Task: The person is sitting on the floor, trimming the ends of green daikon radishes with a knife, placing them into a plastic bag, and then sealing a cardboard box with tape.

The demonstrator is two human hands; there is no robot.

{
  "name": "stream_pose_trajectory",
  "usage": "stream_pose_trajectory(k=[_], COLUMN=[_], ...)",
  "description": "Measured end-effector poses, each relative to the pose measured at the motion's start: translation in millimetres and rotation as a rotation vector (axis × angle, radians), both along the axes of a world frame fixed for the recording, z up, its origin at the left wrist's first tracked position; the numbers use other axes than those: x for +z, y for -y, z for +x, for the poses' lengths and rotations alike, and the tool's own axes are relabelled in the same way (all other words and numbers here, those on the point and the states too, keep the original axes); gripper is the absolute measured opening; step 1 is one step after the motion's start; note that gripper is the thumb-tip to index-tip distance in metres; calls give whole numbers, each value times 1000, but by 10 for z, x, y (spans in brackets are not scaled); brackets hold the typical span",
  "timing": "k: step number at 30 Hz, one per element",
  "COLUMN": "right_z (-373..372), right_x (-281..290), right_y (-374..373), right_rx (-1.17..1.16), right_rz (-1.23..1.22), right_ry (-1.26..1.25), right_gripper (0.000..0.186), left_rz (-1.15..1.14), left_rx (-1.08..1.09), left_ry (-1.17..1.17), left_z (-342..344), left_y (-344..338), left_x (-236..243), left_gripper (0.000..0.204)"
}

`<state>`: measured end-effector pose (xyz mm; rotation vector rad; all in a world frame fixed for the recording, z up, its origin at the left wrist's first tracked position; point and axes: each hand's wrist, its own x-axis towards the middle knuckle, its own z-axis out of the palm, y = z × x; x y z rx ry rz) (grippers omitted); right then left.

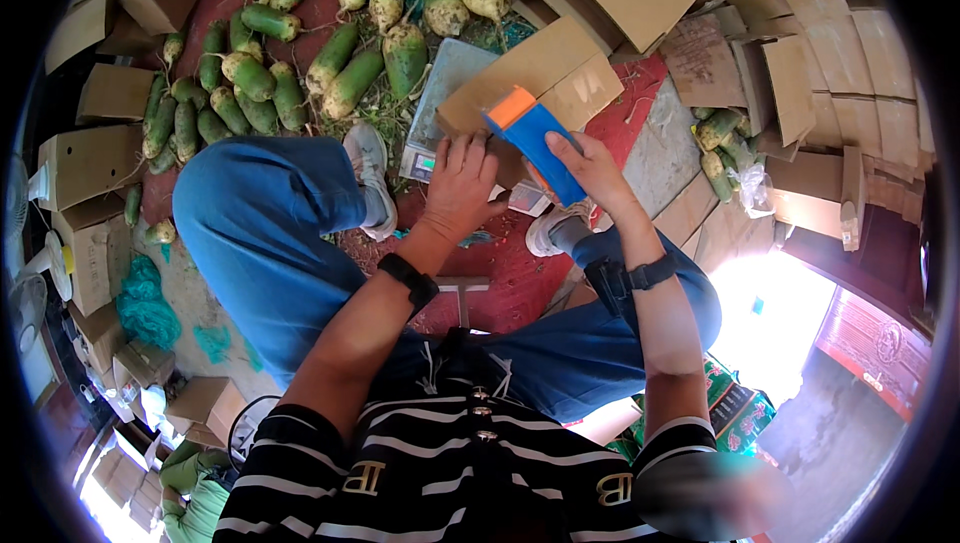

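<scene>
My right hand grips a blue and orange tape dispenser over the near part of a cardboard box. My left hand is at the box's near edge, fingers curled on the cardboard and thumb out to the right. The box lies on a silver weighing scale with a small lit display, partly hidden under the box and my left hand. My feet in light shoes are either side of it, on a red mat.
Long green radishes cover the mat at the back left; more radishes lie at the right. Cardboard boxes are stacked around both sides. Green plastic lies at the left. A person in green is at the lower left. A bright doorway is at the right.
</scene>
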<state>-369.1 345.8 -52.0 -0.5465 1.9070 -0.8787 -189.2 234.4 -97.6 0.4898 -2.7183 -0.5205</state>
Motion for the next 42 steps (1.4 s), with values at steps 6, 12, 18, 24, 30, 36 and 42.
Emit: stream_pose_trajectory(k=[6,12,18,24,30,36,42], right_z=[130,139,57,42,118,70,-158], right_x=[-149,-174,-184,55,-7,-124,-324], right_y=[-98,-32,-13,35,-43,32,168], right_rx=[-112,-173,-105,41,-42,-65,83], right_rz=[-147,-214,-206,-101,-144,-192,-62], right_ry=[-134,-51,-129,-145,-207,-155,-95], right_gripper=[44,46,53,53,51,54,60], left_rz=[25,13,-80,-78,-75,-67,-47], left_rx=[-17,20,-15,-42,-50,-52,-40], left_ry=[-33,-33,-8,1,-30,32,104], left_z=[-11,-1,-46,-65,-84,-65,-135], left_y=[-32,-61,18,64,25,55,48], left_x=[-30,-23,25,96,28,92,214], left_gripper=[70,78,75,69,64,61,59])
